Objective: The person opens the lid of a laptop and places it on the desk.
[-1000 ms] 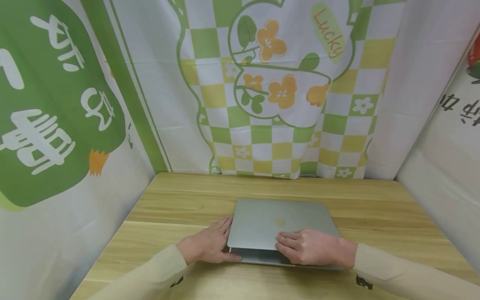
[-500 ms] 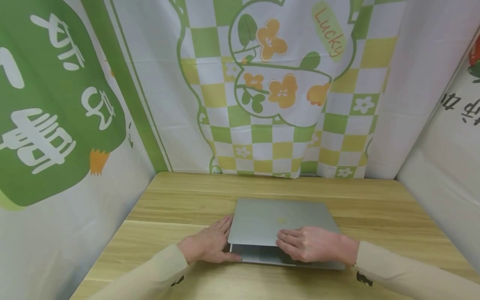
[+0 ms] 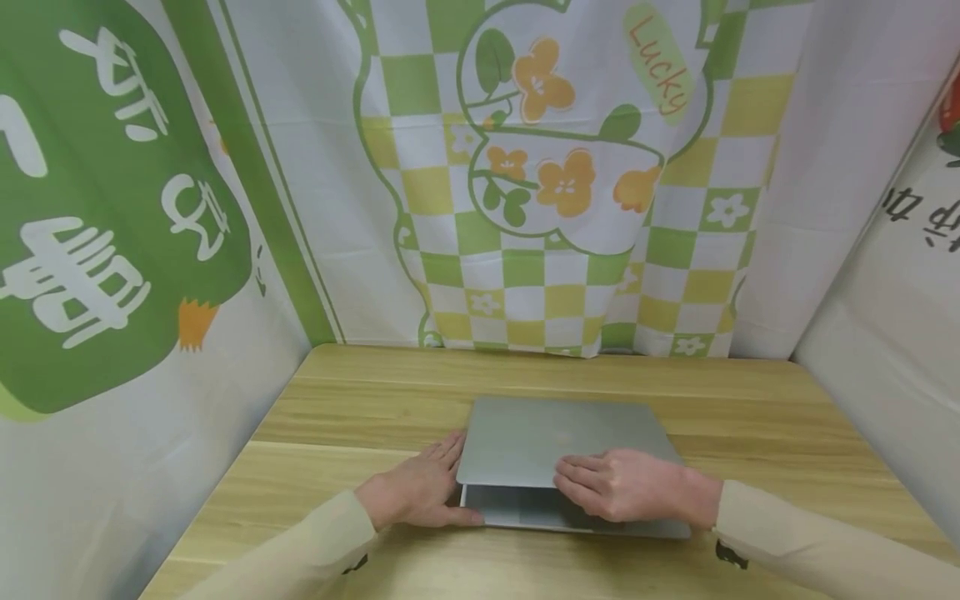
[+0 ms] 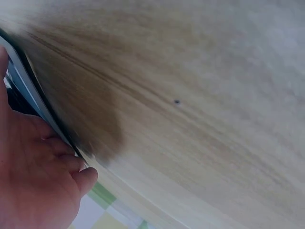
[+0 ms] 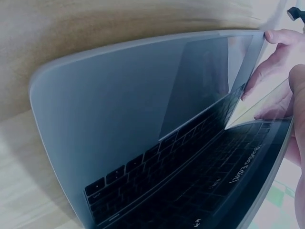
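Note:
A silver laptop (image 3: 517, 442) rests on the wooden table (image 3: 360, 392), its lid raised a little above the base. My right hand (image 3: 630, 485) pinches the front edge of the lid, its fingers lying over the top. In the right wrist view, the dark keyboard (image 5: 157, 162) shows under the lid, with the screen (image 5: 248, 157) reflecting the keys. My left hand (image 3: 420, 487) rests at the base's front left corner. Its fingers extend along the left side and its thumb lies at the front edge. In the left wrist view, those fingers (image 4: 62, 157) touch the laptop's side.
Behind the table hangs a green, yellow and white checked curtain (image 3: 525, 283). Printed cloth (image 3: 127, 208) closes off the left side, and a pale cloth (image 3: 892, 333) the right. The laptop sits toward the table's front, with bare wood around it.
The lid's front edge has risen slightly, widening the gap above the base. My right hand has moved up a little with it, while my left hand has stayed put.

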`<action>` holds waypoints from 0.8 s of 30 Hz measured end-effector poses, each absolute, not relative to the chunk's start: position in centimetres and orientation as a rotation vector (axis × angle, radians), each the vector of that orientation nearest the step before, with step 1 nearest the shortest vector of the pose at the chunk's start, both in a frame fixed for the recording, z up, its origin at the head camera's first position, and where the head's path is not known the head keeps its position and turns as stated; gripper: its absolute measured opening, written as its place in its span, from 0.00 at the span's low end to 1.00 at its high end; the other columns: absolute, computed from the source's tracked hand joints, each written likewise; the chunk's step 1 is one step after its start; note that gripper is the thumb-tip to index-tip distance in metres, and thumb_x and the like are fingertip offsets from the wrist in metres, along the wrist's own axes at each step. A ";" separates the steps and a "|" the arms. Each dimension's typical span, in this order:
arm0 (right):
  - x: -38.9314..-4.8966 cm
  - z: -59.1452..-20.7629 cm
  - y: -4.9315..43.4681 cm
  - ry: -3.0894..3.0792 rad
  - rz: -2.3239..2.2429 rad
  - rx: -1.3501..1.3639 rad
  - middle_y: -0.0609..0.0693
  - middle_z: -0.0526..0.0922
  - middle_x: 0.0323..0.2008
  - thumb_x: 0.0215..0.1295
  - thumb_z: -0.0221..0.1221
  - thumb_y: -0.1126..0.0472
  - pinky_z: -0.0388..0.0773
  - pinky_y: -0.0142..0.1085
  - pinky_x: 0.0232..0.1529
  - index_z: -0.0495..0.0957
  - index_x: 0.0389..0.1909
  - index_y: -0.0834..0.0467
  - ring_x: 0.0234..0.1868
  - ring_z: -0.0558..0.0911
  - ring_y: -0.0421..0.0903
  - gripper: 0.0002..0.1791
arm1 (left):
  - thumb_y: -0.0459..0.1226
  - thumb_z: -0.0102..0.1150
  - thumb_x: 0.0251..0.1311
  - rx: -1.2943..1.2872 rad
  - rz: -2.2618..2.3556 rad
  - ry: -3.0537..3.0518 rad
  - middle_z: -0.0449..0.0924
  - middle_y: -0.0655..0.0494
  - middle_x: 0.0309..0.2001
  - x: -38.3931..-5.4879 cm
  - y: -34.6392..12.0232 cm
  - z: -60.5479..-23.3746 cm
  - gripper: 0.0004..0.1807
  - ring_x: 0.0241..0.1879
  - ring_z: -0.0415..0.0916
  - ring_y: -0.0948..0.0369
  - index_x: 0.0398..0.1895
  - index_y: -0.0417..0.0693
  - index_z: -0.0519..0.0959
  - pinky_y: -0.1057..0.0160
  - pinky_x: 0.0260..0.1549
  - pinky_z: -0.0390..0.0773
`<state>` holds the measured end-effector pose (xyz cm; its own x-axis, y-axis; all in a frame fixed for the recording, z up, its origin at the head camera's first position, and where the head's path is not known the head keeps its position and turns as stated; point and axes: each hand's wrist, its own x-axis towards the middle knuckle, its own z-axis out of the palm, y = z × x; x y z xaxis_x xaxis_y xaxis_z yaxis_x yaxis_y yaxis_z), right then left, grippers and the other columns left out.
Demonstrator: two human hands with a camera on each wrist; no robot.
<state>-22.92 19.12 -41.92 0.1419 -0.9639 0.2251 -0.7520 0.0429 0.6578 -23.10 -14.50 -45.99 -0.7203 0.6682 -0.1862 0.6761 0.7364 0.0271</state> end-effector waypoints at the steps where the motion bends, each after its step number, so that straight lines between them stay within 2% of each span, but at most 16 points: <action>1: -22.9 -41.8 19.1 -1.652 -0.404 1.752 0.52 0.88 0.45 0.74 0.52 0.53 0.84 0.28 0.40 0.80 0.52 0.60 0.46 0.88 0.42 0.18 | 0.74 0.38 0.59 1.079 -0.071 2.754 0.38 0.37 0.78 -23.1 -14.5 -46.1 0.59 0.78 0.42 0.44 0.78 0.40 0.44 0.48 0.74 0.57; 5: -23.0 -41.5 19.1 -1.645 -0.388 1.749 0.52 0.88 0.45 0.77 0.46 0.55 0.84 0.28 0.41 0.80 0.51 0.61 0.45 0.88 0.42 0.18 | 0.75 0.36 0.59 1.092 -0.110 2.769 0.39 0.37 0.78 -23.2 -14.6 -46.3 0.59 0.78 0.43 0.44 0.78 0.40 0.45 0.48 0.74 0.57; 8: -23.0 -41.4 19.1 -1.631 -0.380 1.744 0.52 0.89 0.44 0.78 0.42 0.57 0.85 0.28 0.41 0.80 0.51 0.61 0.45 0.88 0.42 0.20 | 0.76 0.34 0.58 1.098 -0.147 2.781 0.42 0.36 0.78 -23.2 -14.6 -46.3 0.59 0.78 0.45 0.44 0.76 0.36 0.52 0.49 0.74 0.58; 9: -23.1 -41.4 19.0 -1.627 -0.376 1.741 0.52 0.89 0.44 0.78 0.42 0.57 0.85 0.28 0.40 0.80 0.50 0.61 0.44 0.88 0.42 0.20 | 0.76 0.35 0.58 1.098 -0.153 2.783 0.43 0.36 0.77 -23.2 -14.6 -46.3 0.58 0.77 0.45 0.45 0.73 0.35 0.58 0.49 0.74 0.59; 12: -23.1 -41.3 19.0 -1.627 -0.361 1.735 0.52 0.89 0.43 0.78 0.38 0.58 0.85 0.28 0.40 0.81 0.50 0.61 0.44 0.88 0.42 0.22 | 0.76 0.34 0.58 1.096 -0.172 2.782 0.45 0.35 0.77 -23.2 -14.6 -46.2 0.58 0.77 0.46 0.45 0.72 0.33 0.61 0.50 0.74 0.59; 17: -23.1 -41.0 19.0 -1.640 -0.362 1.741 0.52 0.89 0.43 0.79 0.35 0.59 0.85 0.28 0.39 0.81 0.50 0.61 0.43 0.88 0.42 0.24 | 0.75 0.33 0.59 1.095 -0.192 2.785 0.44 0.36 0.77 -23.3 -14.7 -46.2 0.58 0.78 0.46 0.45 0.77 0.38 0.49 0.51 0.75 0.57; 24: -23.2 -40.6 19.1 -1.673 -0.383 1.755 0.53 0.88 0.44 0.79 0.33 0.59 0.85 0.29 0.40 0.80 0.51 0.62 0.44 0.88 0.43 0.24 | 0.74 0.35 0.60 1.117 -0.184 2.799 0.45 0.36 0.77 -23.2 -14.9 -46.4 0.57 0.77 0.47 0.45 0.78 0.41 0.49 0.51 0.74 0.58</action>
<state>-23.19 19.07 -40.56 0.1327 -0.9631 0.2342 -0.7650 0.0507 0.6420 -23.22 -14.85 -46.35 -0.7195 0.6762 -0.1583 0.6911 0.7196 -0.0674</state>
